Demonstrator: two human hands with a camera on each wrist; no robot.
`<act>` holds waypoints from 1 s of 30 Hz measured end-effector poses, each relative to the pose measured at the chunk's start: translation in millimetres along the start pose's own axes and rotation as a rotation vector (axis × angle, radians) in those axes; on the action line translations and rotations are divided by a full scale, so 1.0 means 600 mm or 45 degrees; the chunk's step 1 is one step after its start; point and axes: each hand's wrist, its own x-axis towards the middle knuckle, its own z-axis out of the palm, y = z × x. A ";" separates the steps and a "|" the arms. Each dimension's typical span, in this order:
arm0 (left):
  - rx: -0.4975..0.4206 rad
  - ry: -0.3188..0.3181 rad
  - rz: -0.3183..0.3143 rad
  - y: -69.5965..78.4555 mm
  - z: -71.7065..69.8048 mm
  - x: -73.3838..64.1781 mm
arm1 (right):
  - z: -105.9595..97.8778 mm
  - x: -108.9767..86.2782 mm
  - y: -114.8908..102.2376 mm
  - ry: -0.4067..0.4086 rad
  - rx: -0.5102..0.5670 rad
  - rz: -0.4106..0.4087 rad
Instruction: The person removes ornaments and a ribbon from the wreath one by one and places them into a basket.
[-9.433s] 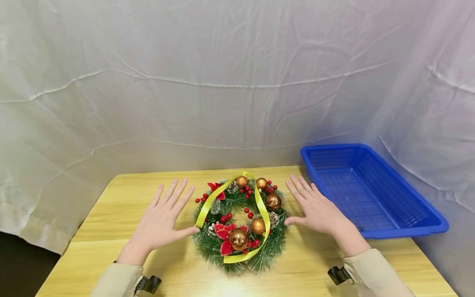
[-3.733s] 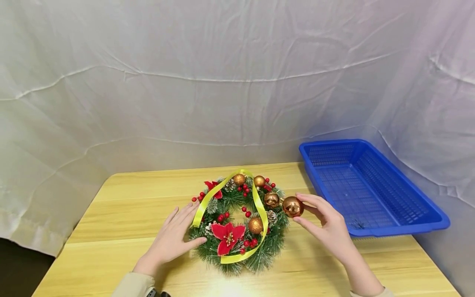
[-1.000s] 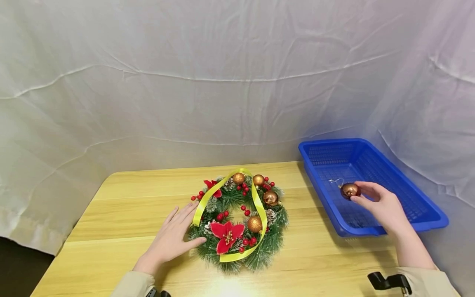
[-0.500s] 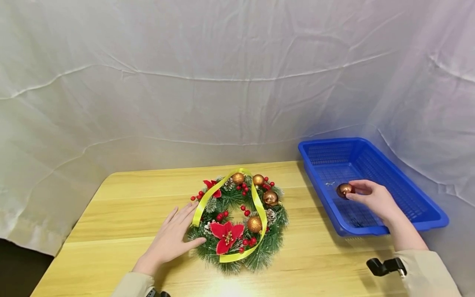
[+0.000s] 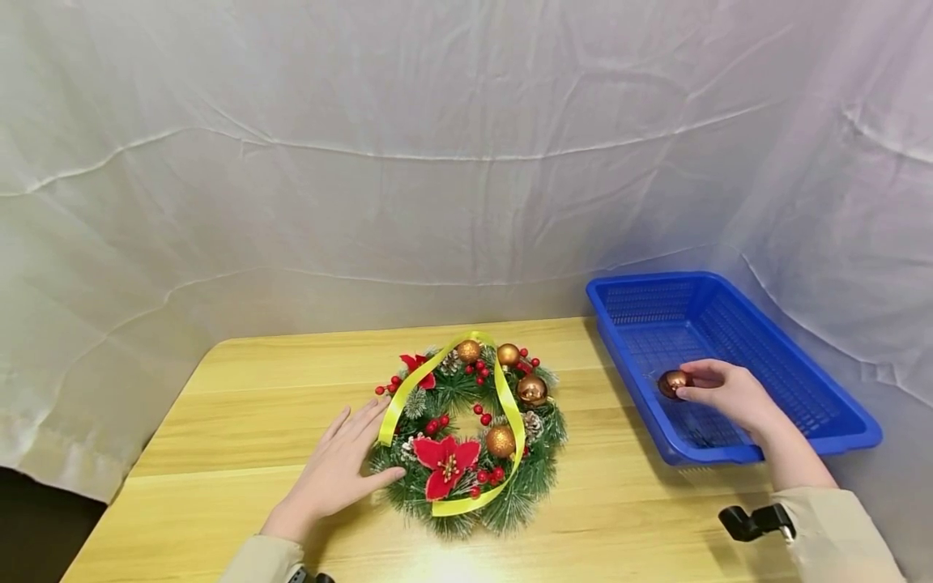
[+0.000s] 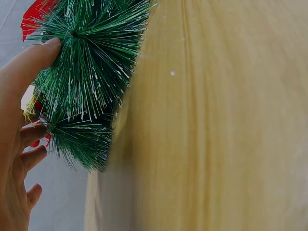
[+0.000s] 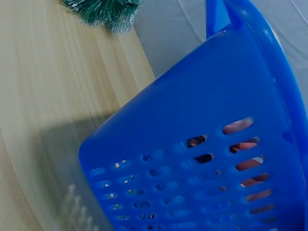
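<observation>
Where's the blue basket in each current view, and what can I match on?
Head: right side, about mid-height downward; blue basket seen from above.
Left wrist: not in it.
Right wrist: fills much of the centre and right, slotted wall close up.
Shared landmark: green wreath, low centre in head, upper left in left wrist, cropped at the top edge in right wrist.

This looks like a curtained-off booth, of the kind set up for recording: pale, creased fabric (image 5: 466,202) hangs behind a wood-grain table (image 5: 255,405) and turns forward along both sides, and a black mount (image 5: 754,525) sits at a beige sleeve cuff (image 5: 824,518). What sort of building surrounds it cannot be told.
</observation>
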 end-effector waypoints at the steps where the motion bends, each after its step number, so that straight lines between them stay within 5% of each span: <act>1: -0.002 0.000 -0.003 0.001 0.000 0.000 | -0.001 -0.002 -0.001 -0.004 -0.001 0.004; 11: -0.006 0.008 0.000 0.000 0.004 -0.001 | -0.007 -0.015 -0.020 0.052 -0.018 0.003; 19: 0.002 0.017 0.020 -0.002 0.003 0.002 | 0.007 -0.030 -0.072 0.157 -0.017 -0.093; 30: -0.011 0.013 0.006 -0.001 0.004 0.002 | 0.098 -0.047 -0.182 0.114 0.343 -0.381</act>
